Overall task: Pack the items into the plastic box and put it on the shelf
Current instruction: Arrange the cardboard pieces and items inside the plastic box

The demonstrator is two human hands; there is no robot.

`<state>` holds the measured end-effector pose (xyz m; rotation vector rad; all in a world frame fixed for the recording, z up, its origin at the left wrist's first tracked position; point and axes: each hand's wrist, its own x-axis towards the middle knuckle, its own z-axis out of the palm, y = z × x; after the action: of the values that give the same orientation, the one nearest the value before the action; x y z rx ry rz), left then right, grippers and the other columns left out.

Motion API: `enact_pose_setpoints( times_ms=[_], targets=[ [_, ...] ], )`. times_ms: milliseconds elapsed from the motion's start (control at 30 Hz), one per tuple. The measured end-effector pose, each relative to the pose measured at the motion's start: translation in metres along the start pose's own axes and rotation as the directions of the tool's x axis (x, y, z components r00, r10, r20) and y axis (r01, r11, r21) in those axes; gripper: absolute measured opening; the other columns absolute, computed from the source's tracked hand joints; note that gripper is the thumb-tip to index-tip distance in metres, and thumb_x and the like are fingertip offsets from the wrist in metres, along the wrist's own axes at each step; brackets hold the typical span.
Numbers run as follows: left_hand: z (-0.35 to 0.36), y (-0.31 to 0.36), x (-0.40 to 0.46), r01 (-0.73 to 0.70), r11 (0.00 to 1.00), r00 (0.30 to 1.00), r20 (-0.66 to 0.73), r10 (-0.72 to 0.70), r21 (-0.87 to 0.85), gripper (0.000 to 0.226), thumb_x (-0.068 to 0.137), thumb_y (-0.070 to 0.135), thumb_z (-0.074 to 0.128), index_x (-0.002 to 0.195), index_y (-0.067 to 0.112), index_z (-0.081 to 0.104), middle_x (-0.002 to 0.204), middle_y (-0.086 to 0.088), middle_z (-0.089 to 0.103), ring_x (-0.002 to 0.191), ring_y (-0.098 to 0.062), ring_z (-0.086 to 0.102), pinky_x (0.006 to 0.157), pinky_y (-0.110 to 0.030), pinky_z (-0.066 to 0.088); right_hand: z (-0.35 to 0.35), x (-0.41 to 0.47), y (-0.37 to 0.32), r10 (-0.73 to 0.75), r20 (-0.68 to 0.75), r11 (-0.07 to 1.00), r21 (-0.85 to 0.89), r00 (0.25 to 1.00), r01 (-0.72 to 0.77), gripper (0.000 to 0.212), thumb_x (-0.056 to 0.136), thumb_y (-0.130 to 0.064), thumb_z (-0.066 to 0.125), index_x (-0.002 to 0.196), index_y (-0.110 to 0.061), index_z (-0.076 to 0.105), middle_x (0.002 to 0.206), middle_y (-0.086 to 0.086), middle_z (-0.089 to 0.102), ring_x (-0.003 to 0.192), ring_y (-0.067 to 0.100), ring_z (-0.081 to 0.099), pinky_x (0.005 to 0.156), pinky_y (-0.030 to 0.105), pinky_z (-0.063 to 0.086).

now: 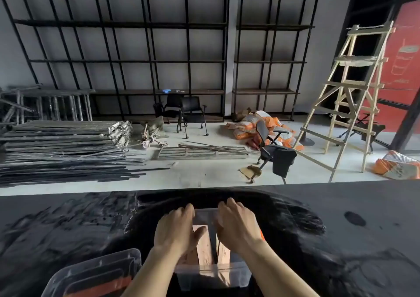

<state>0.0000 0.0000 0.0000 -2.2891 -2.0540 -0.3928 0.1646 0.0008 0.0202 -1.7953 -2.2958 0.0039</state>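
A clear plastic box (212,276) stands on the black table in front of me. Inside it lie pale pink flat items (204,249), side by side. My left hand (176,230) rests palm down over the left items, fingers reaching the box's far edge. My right hand (237,224) lies the same way over the right ones, and a bit of orange shows beside its wrist. Both hands press down on the contents; the fingers are apart and grip nothing. The clear lid (95,274) with an orange clip lies at the lower left. Black metal shelves (127,60) stand along the far wall.
The black table (341,217) ends at a far edge. Beyond it the floor holds stacked metal bars (63,146), chairs (275,151), orange sacks (254,126) and a wooden ladder (350,96). A second shelf unit (272,53) stands to the right.
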Motion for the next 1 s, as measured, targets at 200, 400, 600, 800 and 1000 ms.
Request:
enact_pose_setpoints(
  times_ms=[200, 400, 600, 800, 1000],
  targets=[
    [0.023, 0.015, -0.002, 0.027, 0.972, 0.991, 0.124, -0.058, 0.234, 0.057, 0.091, 0.025, 0.060, 0.143, 0.016, 0.038, 0.117, -0.011, 0.071, 0.109, -0.029, 0.066, 0.080, -0.038, 0.053, 0.034, -0.002, 0.003, 0.035, 0.360, 0.999, 0.000, 0.932, -0.037, 0.036, 0.093, -0.025, 0.057, 0.128, -0.017, 0.060, 0.117, 0.008, 0.072, 0.102, 0.031, 0.071, 0.071, 0.036, 0.049],
    [0.020, 0.019, 0.003, 0.169, 0.985, 0.981, 0.106, -0.163, -0.044, 0.059, 0.086, 0.028, 0.066, 0.137, 0.023, 0.039, 0.124, -0.006, 0.066, 0.111, -0.027, 0.065, 0.082, -0.036, 0.052, 0.048, 0.005, 0.010, 0.070, 0.442, 0.994, 0.046, 0.894, -0.101, 0.024, 0.094, -0.022, 0.056, 0.111, -0.015, 0.070, 0.113, 0.007, 0.072, 0.096, 0.029, 0.070, 0.067, 0.034, 0.047],
    [-0.012, 0.005, 0.025, 0.244, 0.921, 0.970, 0.081, -0.230, -0.303, 0.036, 0.090, 0.034, 0.065, 0.124, 0.024, 0.054, 0.117, 0.000, 0.071, 0.103, -0.024, 0.068, 0.075, -0.032, 0.053, 0.032, 0.021, 0.013, 0.109, 0.335, 0.942, 0.267, 0.936, -0.205, 0.027, 0.103, -0.030, 0.049, 0.117, -0.016, 0.068, 0.109, 0.008, 0.075, 0.091, 0.024, 0.071, 0.069, 0.030, 0.049],
    [-0.027, 0.016, 0.040, 0.220, 0.614, 0.973, 0.121, -0.199, -0.758, 0.031, 0.092, 0.032, 0.068, 0.120, 0.021, 0.058, 0.103, -0.001, 0.074, 0.085, -0.020, 0.074, 0.077, -0.043, 0.063, -0.004, 0.035, 0.019, 0.168, 0.192, 0.440, 0.863, 0.967, -0.248, 0.019, 0.100, -0.020, 0.057, 0.100, -0.005, 0.069, 0.091, 0.015, 0.075, 0.078, 0.032, 0.074, 0.067, 0.044, 0.063],
    [0.010, 0.040, 0.022, 0.181, 0.892, 0.983, 0.086, -0.160, -0.415, 0.031, 0.094, 0.050, 0.053, 0.108, 0.023, 0.058, 0.082, 0.008, 0.073, 0.074, -0.009, 0.071, 0.073, -0.033, 0.059, -0.020, 0.044, 0.031, 0.491, 0.045, 0.368, 0.895, 0.870, -0.253, 0.012, 0.098, -0.013, 0.048, 0.096, -0.009, 0.059, 0.093, 0.006, 0.067, 0.079, 0.020, 0.061, 0.056, 0.027, 0.047]
  ],
)
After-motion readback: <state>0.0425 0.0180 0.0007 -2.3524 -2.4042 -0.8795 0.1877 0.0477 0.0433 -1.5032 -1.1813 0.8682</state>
